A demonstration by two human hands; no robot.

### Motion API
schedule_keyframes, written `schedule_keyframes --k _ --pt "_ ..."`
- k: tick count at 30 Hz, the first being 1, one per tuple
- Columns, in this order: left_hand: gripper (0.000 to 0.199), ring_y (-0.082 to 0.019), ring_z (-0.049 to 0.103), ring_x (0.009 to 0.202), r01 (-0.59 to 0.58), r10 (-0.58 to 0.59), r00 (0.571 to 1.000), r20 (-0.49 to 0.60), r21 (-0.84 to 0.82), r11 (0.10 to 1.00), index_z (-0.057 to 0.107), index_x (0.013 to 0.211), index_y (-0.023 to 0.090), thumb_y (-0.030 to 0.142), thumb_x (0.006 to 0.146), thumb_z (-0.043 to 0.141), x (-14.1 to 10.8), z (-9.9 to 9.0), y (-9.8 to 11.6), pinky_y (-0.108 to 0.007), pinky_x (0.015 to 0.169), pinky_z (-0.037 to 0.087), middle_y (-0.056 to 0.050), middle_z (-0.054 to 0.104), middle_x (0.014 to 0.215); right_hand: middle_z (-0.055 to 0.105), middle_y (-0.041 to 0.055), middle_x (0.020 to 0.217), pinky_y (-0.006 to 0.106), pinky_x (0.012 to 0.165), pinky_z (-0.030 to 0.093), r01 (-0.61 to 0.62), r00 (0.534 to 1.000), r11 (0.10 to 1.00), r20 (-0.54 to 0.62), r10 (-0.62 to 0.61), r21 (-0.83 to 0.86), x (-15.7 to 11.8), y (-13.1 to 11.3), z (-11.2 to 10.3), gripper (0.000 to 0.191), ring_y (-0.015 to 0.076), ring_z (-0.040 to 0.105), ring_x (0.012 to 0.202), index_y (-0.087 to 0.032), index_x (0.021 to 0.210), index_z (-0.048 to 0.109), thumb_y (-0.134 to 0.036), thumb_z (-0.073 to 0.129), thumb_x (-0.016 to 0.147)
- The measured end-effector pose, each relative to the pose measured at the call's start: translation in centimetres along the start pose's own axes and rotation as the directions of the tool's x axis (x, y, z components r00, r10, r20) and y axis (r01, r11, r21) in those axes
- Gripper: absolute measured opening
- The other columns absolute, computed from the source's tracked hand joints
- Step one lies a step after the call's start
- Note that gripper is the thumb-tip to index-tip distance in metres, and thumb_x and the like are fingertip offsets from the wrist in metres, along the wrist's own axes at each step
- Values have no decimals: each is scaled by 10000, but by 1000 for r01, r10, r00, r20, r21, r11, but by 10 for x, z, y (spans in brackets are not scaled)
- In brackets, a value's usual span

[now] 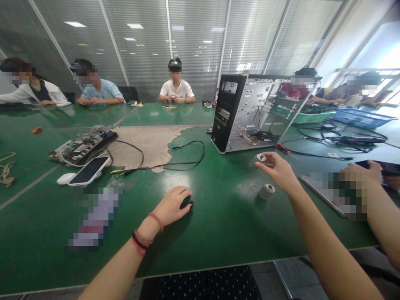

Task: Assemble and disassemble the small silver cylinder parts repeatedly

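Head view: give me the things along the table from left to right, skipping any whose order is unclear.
Beige cord → small orange item → white-edged phone → left hand → right hand pinching a small metal cylinder → blue basket.

I record window (376, 43) glare at two o'clock, lamp reflections (135, 26) at eleven, worktop (178, 179) sheen, and stretched, soft edges.
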State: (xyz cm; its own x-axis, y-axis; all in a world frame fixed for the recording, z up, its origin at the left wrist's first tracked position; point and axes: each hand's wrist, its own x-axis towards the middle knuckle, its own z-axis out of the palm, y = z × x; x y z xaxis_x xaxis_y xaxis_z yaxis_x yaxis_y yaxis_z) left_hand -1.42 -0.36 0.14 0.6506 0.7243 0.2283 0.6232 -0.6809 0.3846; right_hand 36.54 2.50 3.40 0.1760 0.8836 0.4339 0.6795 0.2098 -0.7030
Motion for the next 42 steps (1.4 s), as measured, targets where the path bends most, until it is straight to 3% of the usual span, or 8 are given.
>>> schedule_keyframes --k 3,6,10,13,21,26,32,42 --pt "219 -219 545 1005 22 -25 999 -26 -99 995 557 1031 202 198 812 545 1 1 3 -373 924 432 -66 589 1052 658 61 974 380 840 508 99 985 989 131 -113 106 -16 -50 24 318 210 639 905 -200 1005 552 -399 624 768" --pt "252 -199 566 996 69 -85 995 -58 -244 967 548 1056 198 182 805 548 2 3 6 -344 908 444 -54 605 1045 667 41 902 340 786 510 109 948 974 275 -162 197 -41 -82 70 265 184 642 844 -197 979 547 -359 616 780" --pt "343 -183 593 953 112 -155 984 -85 -383 917 520 1092 181 156 757 590 3 8 8 -310 869 462 -48 623 1029 663 21 862 313 743 493 120 889 956 399 -223 268 -75 -97 129 250 176 636 811 -202 956 544 -314 638 753" --pt "325 -180 599 907 134 -186 978 -99 -386 913 529 1046 184 149 733 609 4 11 10 -296 832 463 -31 628 983 646 12 853 297 724 487 108 887 943 399 -235 315 -91 -98 149 236 169 625 791 -211 941 535 -309 638 753" --pt "279 -191 575 904 74 -116 987 -111 -325 943 509 1051 181 170 780 574 4 19 16 -304 828 448 -49 598 1006 615 17 868 308 741 476 138 906 947 350 -239 292 -99 -86 149 291 175 598 793 -211 939 520 -350 675 736" --pt "262 -202 565 930 31 -85 985 -153 -322 946 511 1070 179 213 816 565 3 19 16 -317 842 446 -65 589 1006 598 32 929 326 786 465 238 877 919 337 -342 313 -96 -82 144 323 188 580 864 -216 999 510 -327 672 741" --pt "278 -199 555 959 -13 -57 975 -215 -311 950 519 1075 178 121 804 545 4 17 17 -320 859 448 -68 579 1013 587 54 999 340 838 453 321 849 882 309 -429 345 -94 -83 139 355 198 560 934 -214 1076 490 -231 637 754" --pt "303 -204 551 989 -41 -34 965 -261 -276 960 520 1073 185 88 787 538 3 20 13 -341 884 452 -71 579 1027 578 62 1018 344 856 450 360 837 848 268 -478 390 -94 -81 142 366 199 548 960 -210 1092 486 -149 595 749"
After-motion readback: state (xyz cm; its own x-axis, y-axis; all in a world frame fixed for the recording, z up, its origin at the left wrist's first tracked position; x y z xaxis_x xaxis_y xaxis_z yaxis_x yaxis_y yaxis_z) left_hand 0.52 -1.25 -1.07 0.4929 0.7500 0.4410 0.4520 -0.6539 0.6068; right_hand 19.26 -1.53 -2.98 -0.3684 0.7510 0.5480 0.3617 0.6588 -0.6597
